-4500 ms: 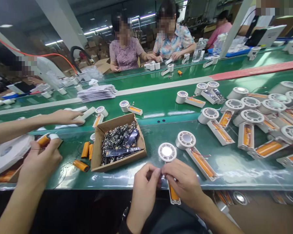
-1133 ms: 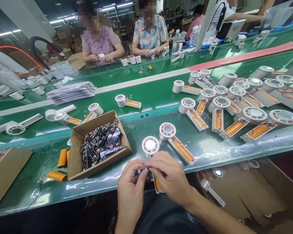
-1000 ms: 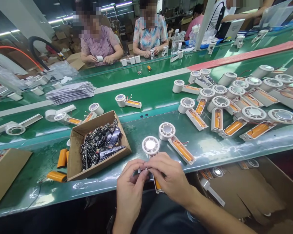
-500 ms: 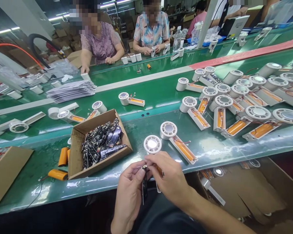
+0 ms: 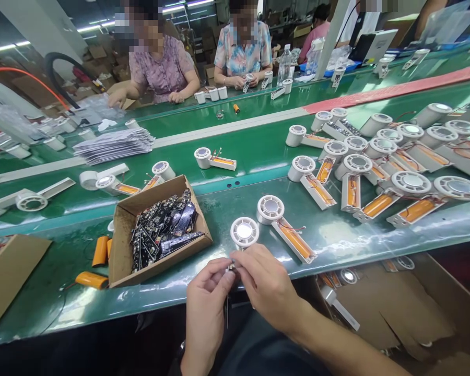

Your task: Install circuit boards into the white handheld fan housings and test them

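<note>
Just over the near edge of the green bench [image 5: 221, 211], the left hand [image 5: 207, 303] pinches a thin circuit board [image 5: 227, 309], which hangs almost edge-on below its thumb. Beside it, the right hand [image 5: 269, 287] bends its fingertips to the board's upper end, its thumb mostly hidden — whether they close on anything cannot be told. Behind the fingers, near that same edge, lies a white unit [image 5: 245, 232] with a round head, its lower part covered by the hands. A second unit [image 5: 270, 210] lies just to the right. To the left stands a carton [image 5: 120, 245] of dark boards [image 5: 160, 230], a loose orange cell [image 5: 92, 280] beside its near left corner; many more units [image 5: 356, 164] crowd the surface farther right.
</note>
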`<state>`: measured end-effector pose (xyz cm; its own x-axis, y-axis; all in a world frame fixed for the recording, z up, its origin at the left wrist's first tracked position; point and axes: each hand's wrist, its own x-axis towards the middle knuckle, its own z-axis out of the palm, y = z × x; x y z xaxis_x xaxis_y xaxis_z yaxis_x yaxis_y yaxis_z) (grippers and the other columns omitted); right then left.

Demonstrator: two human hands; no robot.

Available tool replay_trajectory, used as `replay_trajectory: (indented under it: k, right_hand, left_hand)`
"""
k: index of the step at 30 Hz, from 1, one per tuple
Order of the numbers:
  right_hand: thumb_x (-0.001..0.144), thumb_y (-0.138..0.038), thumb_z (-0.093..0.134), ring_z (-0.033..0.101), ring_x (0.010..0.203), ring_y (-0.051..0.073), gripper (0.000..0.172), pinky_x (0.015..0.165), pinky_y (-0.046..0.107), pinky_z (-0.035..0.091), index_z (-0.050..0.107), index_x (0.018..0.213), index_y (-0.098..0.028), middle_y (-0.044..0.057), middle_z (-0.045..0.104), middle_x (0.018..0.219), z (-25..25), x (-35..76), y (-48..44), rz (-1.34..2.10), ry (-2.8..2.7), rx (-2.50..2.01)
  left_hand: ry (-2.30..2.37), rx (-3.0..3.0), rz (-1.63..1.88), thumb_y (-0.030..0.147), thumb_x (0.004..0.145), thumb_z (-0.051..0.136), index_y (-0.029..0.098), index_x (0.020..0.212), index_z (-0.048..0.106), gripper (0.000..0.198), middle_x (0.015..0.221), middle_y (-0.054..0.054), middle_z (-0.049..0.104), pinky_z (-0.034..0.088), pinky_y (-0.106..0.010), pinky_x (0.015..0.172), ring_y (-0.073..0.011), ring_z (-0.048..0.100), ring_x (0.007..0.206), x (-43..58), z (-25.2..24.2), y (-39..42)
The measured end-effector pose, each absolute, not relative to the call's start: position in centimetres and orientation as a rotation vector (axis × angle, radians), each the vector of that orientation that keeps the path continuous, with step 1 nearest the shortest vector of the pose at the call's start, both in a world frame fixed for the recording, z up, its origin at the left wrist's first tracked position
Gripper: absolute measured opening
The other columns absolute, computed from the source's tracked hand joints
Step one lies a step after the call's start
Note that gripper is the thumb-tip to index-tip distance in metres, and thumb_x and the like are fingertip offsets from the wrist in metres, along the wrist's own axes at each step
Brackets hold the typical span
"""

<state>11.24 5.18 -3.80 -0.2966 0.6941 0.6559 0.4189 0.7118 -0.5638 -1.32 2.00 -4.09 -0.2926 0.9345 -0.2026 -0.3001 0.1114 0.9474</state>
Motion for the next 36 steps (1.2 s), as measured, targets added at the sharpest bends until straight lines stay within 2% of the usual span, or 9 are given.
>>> replay_trajectory:
  k: [11, 14, 18, 21, 25, 30, 33, 36]
  right_hand:
    - [0.096, -0.007, 0.040, 0.056, 0.068, 0.019, 0.023, 0.064, 0.032, 0.050, 0.060, 0.101, -0.016, 0.006, 0.062, 0.074, -3.9, 10.8, 5.4, 0.360, -1.858, -0.815]
    - [0.095, -0.009, 0.043, 0.058, 0.071, 0.020, 0.023, 0.066, 0.033, 0.052, 0.062, 0.103, -0.017, 0.006, 0.065, 0.077, -3.6, 11.1, 5.6, 0.395, -1.859, -0.822]
    - [0.094, -0.007, 0.044, 0.065, 0.087, 0.020, 0.026, 0.078, 0.035, 0.055, 0.064, 0.105, -0.019, 0.008, 0.071, 0.092, -3.2, 13.5, 5.7, 0.593, -1.804, -0.847]
    - [0.091, -0.003, 0.044, 0.066, 0.085, 0.018, 0.030, 0.075, 0.031, 0.055, 0.067, 0.102, -0.020, 0.006, 0.072, 0.091, -3.5, 15.5, 5.6, 0.690, -1.853, -0.894]
    - [0.088, -0.004, 0.053, 0.066, 0.080, 0.018, 0.025, 0.071, 0.029, 0.056, 0.070, 0.097, -0.019, 0.006, 0.071, 0.086, -4.2, 16.0, 5.4, 0.756, -1.910, -0.866]
    - [0.087, -0.006, 0.057, 0.068, 0.082, 0.017, 0.021, 0.073, 0.027, 0.056, 0.073, 0.083, -0.020, 0.006, 0.070, 0.089, -3.9, 13.7, 5.5, 0.813, -1.633, -0.940]
    - [0.090, -0.008, 0.054, 0.066, 0.076, 0.017, 0.023, 0.069, 0.029, 0.055, 0.074, 0.086, -0.019, 0.005, 0.072, 0.083, -3.4, 12.4, 5.6, 0.702, -1.690, -0.895]
    - [0.096, -0.010, 0.045, 0.057, 0.065, 0.019, 0.027, 0.058, 0.031, 0.050, 0.071, 0.104, -0.012, 0.007, 0.069, 0.074, -3.2, 11.7, 5.5, 0.372, -1.858, -0.878]
  left_hand:
    - [1.222, 0.777, 1.483, 0.023, 0.065, 0.085, 0.019, 0.074, 0.076, 0.013, 0.084, -0.001, 0.072, 0.054, -0.017, 0.074, -0.0134, 0.067, 0.081, -1.1, -4.2, 2.1]
    - [1.232, 0.719, 1.486, 0.028, 0.066, 0.085, 0.018, 0.078, 0.076, 0.017, 0.080, -0.003, 0.073, 0.056, -0.020, 0.072, -0.0145, 0.068, 0.077, -1.0, -4.1, 2.2]
    - [1.271, 0.632, 1.458, 0.035, 0.068, 0.083, 0.017, 0.084, 0.075, 0.026, 0.081, -0.004, 0.074, 0.059, -0.026, 0.074, -0.0171, 0.070, 0.077, -1.1, -3.9, 2.5]
    - [1.297, 0.618, 1.431, 0.037, 0.068, 0.083, 0.017, 0.085, 0.074, 0.027, 0.082, -0.004, 0.074, 0.060, -0.027, 0.074, -0.0172, 0.070, 0.079, -1.4, -4.0, 2.5]
    - [1.319, 0.660, 1.410, 0.039, 0.069, 0.081, 0.018, 0.086, 0.074, 0.028, 0.088, -0.004, 0.073, 0.061, -0.028, 0.072, -0.0177, 0.070, 0.080, -1.5, -4.3, 2.3]
    - [1.437, 0.915, 1.349, 0.039, 0.071, 0.078, 0.017, 0.084, 0.075, 0.025, 0.092, -0.007, 0.072, 0.061, -0.026, 0.065, -0.0197, 0.069, 0.079, -1.3, -3.9, 1.8]
    - [1.470, 1.038, 1.337, 0.037, 0.075, 0.075, 0.018, 0.086, 0.074, 0.022, 0.088, -0.007, 0.073, 0.060, -0.026, 0.067, -0.0191, 0.069, 0.076, -1.2, -3.4, 1.8]
    - [1.482, 1.112, 1.338, 0.034, 0.078, 0.071, 0.018, 0.087, 0.073, 0.018, 0.087, -0.007, 0.073, 0.058, -0.026, 0.069, -0.0187, 0.069, 0.076, -1.1, -3.3, 1.9]
